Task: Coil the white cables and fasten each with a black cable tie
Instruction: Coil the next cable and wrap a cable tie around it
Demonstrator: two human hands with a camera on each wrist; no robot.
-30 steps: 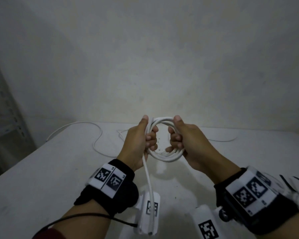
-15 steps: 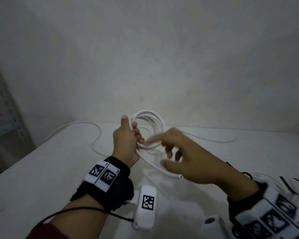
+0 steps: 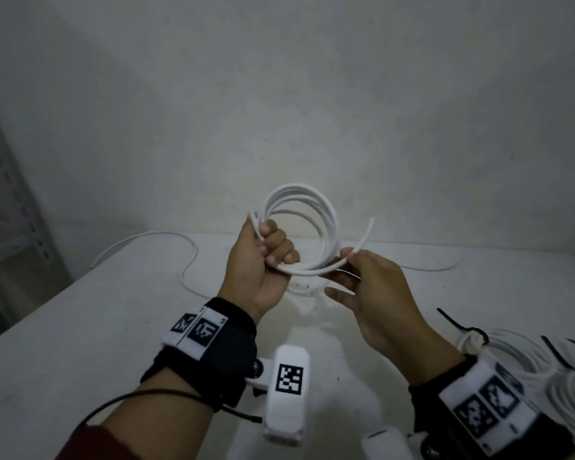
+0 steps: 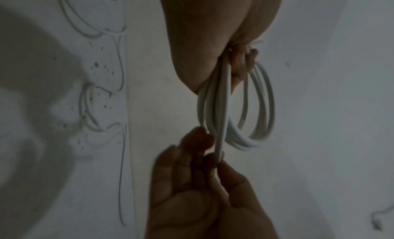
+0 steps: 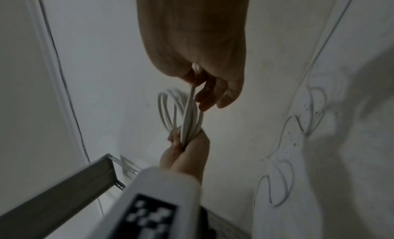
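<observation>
Coil [image 3: 307, 227] sits centre frame in the left hand [image 3: 263, 260], fingers fisted round it; the right hand [image 3: 372, 293] pinches its loose tail [image 3: 362, 240], pointing upper right.

Two hands [image 3: 263, 263] [image 3: 375, 293], one held coil [image 3: 304, 227], two loose cables [image 3: 153, 240] [image 3: 425, 267]

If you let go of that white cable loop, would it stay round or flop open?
Probably it would spring open a bit: the coil has no tie yet, and only the left hand bunches it. Its loose end, pinched by the right hand, holds a curve, so it seems springy rather than limp.
</observation>
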